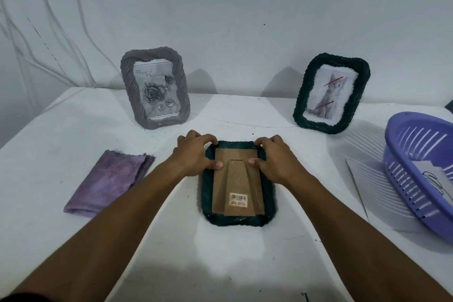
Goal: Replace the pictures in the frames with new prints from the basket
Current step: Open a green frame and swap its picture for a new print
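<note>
Green frame [239, 184] lies face-down mid bench [49, 154], cardboard back up. Left hand [196, 154] & right hand [275, 158] both grip its far corners, thumbs pressing on the backing. Grey rose frame [155, 88] & cat frame [331, 93] stand upright behind. Purple basket [421, 174] w/ prints at right; folded cloth [109, 179] at left.

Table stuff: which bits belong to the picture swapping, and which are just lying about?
Part of the job: face-down green frame, gripped by left hand and right hand; grey rose frame; green cat frame; purple basket with prints.
Lying about: purple cloth; paper sheet under basket.
</note>
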Motion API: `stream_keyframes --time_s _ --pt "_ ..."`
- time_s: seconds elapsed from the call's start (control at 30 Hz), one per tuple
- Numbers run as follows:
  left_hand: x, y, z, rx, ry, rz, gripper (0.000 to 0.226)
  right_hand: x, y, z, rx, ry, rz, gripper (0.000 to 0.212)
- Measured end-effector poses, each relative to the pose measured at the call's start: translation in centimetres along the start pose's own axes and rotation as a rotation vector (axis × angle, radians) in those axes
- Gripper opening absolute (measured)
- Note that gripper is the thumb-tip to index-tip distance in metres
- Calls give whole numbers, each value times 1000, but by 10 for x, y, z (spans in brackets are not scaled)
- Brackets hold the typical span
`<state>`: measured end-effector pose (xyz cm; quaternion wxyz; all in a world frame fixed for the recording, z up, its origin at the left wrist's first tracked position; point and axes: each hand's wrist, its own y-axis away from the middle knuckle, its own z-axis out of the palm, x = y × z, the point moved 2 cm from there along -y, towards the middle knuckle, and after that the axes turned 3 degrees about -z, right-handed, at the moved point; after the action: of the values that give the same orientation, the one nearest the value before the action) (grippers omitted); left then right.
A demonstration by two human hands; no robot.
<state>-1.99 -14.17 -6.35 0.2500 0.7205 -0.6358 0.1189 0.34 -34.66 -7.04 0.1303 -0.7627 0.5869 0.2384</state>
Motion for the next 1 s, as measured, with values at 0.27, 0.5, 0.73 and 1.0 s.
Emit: stream_keyframes --time_s 0.27,0.5,0.73,1.0 --pt "-3 -4 1 -24 -5 37 53 3 -6 0 -22 -46 -15 34" --pt "-9 -2 3 -5 -1 114 47 6 -4 0 -8 -43 -55 33" --pt "-16 26 2 175 60 287 37 9 12 -6 21 -103 -139 27" --pt "-28 72 11 -59 10 617 34 11 72 -17 -183 221 -524 34"
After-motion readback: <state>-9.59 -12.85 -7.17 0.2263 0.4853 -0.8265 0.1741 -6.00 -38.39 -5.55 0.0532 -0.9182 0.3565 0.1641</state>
